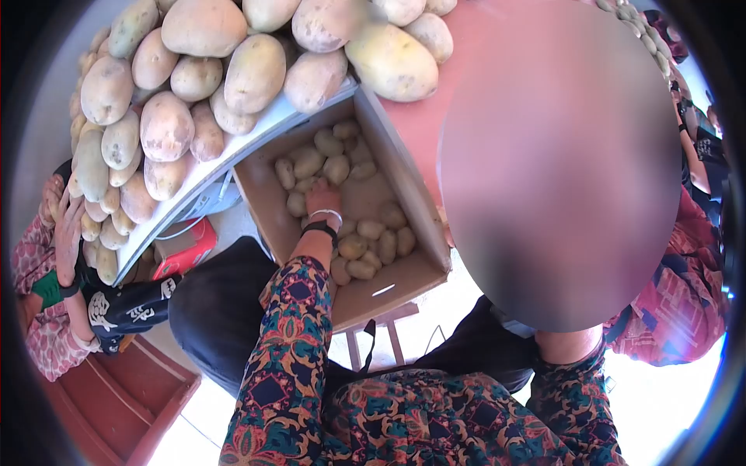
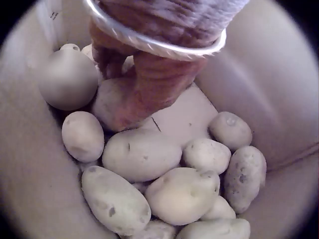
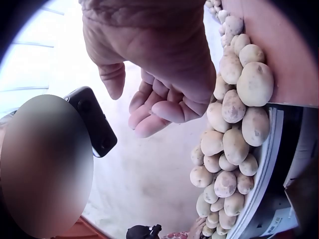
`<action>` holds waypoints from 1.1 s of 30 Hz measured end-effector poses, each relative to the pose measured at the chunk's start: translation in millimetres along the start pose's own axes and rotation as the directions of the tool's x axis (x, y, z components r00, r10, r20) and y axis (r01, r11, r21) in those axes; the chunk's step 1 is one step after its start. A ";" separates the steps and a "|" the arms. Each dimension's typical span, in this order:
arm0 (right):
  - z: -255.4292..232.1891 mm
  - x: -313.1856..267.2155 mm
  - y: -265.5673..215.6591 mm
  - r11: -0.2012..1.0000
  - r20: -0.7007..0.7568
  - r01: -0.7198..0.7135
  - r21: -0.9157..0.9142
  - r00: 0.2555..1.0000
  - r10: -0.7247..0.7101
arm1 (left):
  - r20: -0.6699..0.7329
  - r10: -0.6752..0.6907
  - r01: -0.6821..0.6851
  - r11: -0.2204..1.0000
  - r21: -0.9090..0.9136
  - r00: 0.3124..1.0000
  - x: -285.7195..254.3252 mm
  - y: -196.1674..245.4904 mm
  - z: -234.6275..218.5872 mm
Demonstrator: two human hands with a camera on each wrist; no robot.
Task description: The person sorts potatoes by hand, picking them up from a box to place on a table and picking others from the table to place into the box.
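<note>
My left hand (image 1: 322, 197) reaches down into a cardboard box (image 1: 416, 182) with potatoes (image 1: 353, 247) in two groups on its bottom. Seen from the left wrist, the hand (image 2: 157, 82) grips a pale potato (image 2: 105, 103), its thumb along the side and the other fingers partly hidden behind. Several loose potatoes (image 2: 142, 154) lie close below it. The right wrist view has my right hand (image 3: 154, 64) in the air with loosely curled fingers and nothing in them. In the head view a large blurred patch hides this hand.
A big heap of potatoes (image 1: 167, 124) covers the table beyond the box, up to its pale edge. Another person's hand (image 1: 68, 233) rests by the heap at left. Below stands a red wooden stool (image 1: 116, 404). A dark phone-like device (image 3: 94, 122) shows near my right hand.
</note>
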State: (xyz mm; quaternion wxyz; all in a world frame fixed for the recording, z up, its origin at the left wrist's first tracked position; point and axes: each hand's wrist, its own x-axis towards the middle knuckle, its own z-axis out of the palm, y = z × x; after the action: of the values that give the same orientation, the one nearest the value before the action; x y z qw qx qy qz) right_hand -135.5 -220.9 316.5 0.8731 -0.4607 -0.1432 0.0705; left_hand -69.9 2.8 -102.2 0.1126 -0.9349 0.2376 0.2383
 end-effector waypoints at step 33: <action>27.6 3.5 3.1 0.990 -0.078 -0.030 -0.141 0.997 0.019 | 0.327 0.073 0.101 0.867 -0.487 0.942 -20.1 -26.3 -36.2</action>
State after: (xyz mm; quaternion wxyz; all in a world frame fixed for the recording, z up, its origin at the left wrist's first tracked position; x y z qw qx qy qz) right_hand -140.8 -196.6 329.3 0.8420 -0.5258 -0.1087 0.0532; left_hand -58.2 21.6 -58.5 -0.0915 -0.8796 0.1387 0.4458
